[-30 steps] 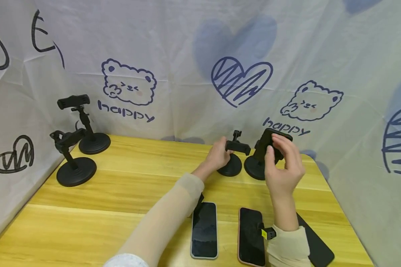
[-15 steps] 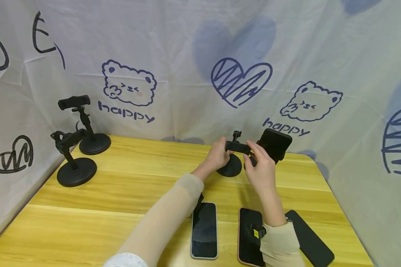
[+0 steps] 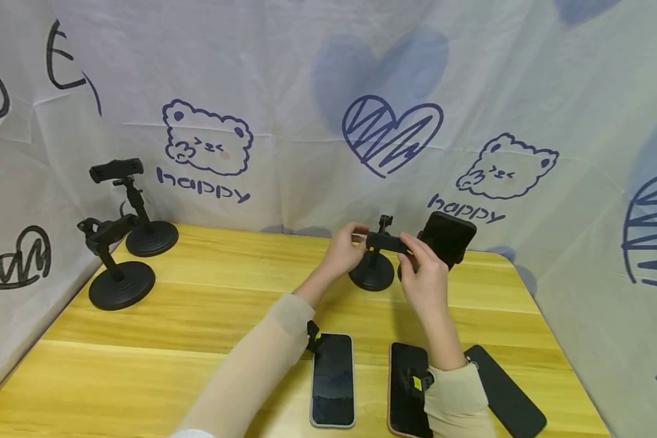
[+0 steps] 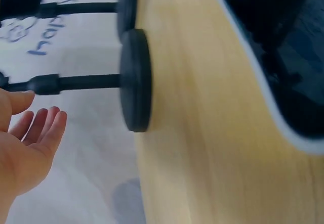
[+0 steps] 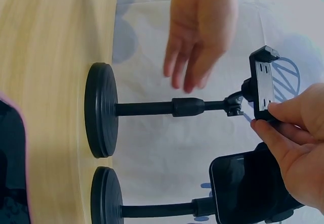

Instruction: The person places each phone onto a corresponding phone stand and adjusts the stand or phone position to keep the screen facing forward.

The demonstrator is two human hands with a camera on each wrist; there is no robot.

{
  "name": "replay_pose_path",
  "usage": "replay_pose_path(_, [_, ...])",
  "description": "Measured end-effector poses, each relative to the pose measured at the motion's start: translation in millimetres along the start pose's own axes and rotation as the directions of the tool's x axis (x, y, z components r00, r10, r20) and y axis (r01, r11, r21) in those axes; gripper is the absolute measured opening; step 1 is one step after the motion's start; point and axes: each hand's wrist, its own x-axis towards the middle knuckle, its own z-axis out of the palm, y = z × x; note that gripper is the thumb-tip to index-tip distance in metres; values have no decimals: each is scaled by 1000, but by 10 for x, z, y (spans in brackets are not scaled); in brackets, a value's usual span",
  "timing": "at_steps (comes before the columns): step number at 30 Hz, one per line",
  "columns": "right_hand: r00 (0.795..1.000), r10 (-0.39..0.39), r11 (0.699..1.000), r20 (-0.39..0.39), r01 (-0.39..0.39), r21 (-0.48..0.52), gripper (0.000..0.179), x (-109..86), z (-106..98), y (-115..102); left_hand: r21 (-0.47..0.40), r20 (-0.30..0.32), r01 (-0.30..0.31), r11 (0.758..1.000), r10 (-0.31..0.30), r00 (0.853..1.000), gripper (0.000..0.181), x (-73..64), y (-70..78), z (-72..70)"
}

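Near the far edge of the worktop (image 3: 208, 316), right of centre, stands the stand (image 3: 373, 271), its stem upright on a round base and its empty clamp (image 3: 385, 243) lying level, long axis running left to right across the person's view. The right hand (image 3: 424, 280) pinches the right end of that clamp between thumb and fingers (image 5: 276, 114). The left hand (image 3: 342, 249) is at the clamp's left end with its fingers relaxed and fairly straight; in the right wrist view it hovers just off the stem, gripping nothing. Just to the right, close beside, a second stand (image 3: 443, 240) carries a dark phone, tilted back. Behind both hangs the printed cloth (image 3: 306, 91), very close. Nearer the person three phones (image 3: 333, 380) lie flat, long axes running front to back, between the forearms and to their right. Two more stands (image 3: 121, 267) sit well apart at the far left corner, with bare wood between them and the hands.
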Motion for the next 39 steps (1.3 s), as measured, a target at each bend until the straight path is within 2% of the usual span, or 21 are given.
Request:
replay_pose_path(3, [1000, 1, 1000, 5, -1, 5, 41, 4, -5, 2, -99, -50, -27, 995, 22, 998, 31, -62, 46, -90])
replay_pose_path(6, [1000, 2, 1000, 17, -2, 13, 41, 2, -7, -2, -196, -114, -70, 978, 48, 992, 29, -130, 86, -167])
replay_pose_path(9, [1000, -7, 1000, 22, 7, 23, 41, 4, -3, 0, -309, -164, -126, 943, 78, 983, 29, -209, 134, -220])
replay_pose_path(12, [1000, -22, 999, 18, 22, 33, 40, 11, -4, 1, -383, -176, -175, 907, 114, 978, 30, -306, 191, -242])
replay_pose_path(15, [1000, -25, 999, 15, 25, 46, 39, 17, -5, 6, -361, -172, -202, 910, 148, 974, 32, -406, 225, -232])
replay_pose_path(18, [1000, -14, 999, 16, 13, 53, 39, 10, -6, 8, -345, -165, -205, 916, 156, 974, 32, -501, 233, -199])
replay_pose_path(20, [1000, -13, 998, 15, 12, 54, 39, 1, -3, 12, -360, -162, -205, 910, 156, 974, 33, -543, 224, -167])
replay_pose_path(25, [1000, -23, 998, 4, 23, 58, 38, -10, 2, 23, -416, -162, -217, 883, 163, 973, 35, -591, 216, -90])
replay_pose_path(30, [999, -48, 997, -16, 49, 59, 36, -9, 6, 23, -398, -182, -224, 890, 163, 970, 35, -604, 228, -63])
replay_pose_path(35, [996, -83, 995, -17, 83, 50, 37, -9, 8, 28, -331, -202, -243, 912, 183, 962, 33, -609, 229, -76])
replay_pose_path(39, [994, -105, 994, -12, 105, 37, 37, 0, -2, 35, -172, -222, -305, 937, 265, 938, 31, -603, 229, -92])
